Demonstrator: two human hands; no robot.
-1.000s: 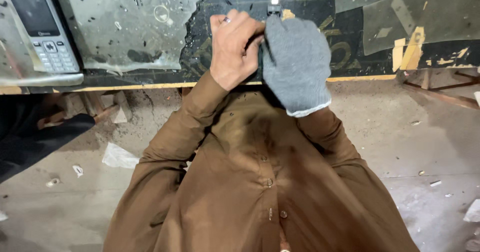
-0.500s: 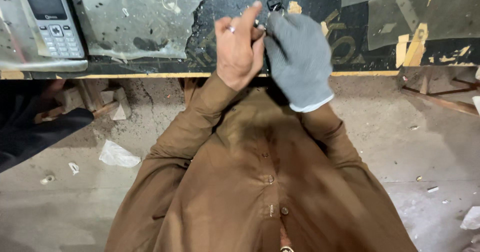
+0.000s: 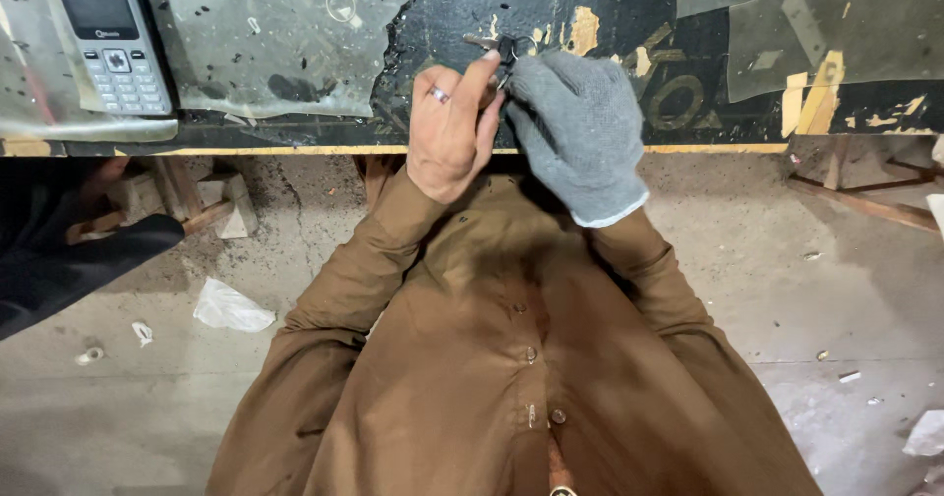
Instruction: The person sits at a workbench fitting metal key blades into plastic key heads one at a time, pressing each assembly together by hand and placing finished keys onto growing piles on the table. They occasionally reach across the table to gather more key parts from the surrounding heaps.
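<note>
My left hand (image 3: 450,134) is bare, with a ring on one finger. My right hand (image 3: 575,132) wears a grey knit glove. Both meet over the near edge of a worn black workbench (image 3: 590,132) and pinch a small dark metal part with rings (image 3: 509,48) between their fingertips. The part's shape is partly hidden by the fingers. My brown shirt sleeves run down toward the camera.
A grey push-button phone (image 3: 106,39) lies at the bench's far left on a scratched clear plastic sheet (image 3: 285,34). Another plastic sheet (image 3: 816,14) lies at the right. Crumpled white paper (image 3: 231,307) and wood blocks (image 3: 221,211) lie on the concrete floor. A dark sleeve (image 3: 59,260) shows at left.
The view has shifted slightly so the hands sit lower in it. Both hands stay together on the small metal part, fingers working at it.
</note>
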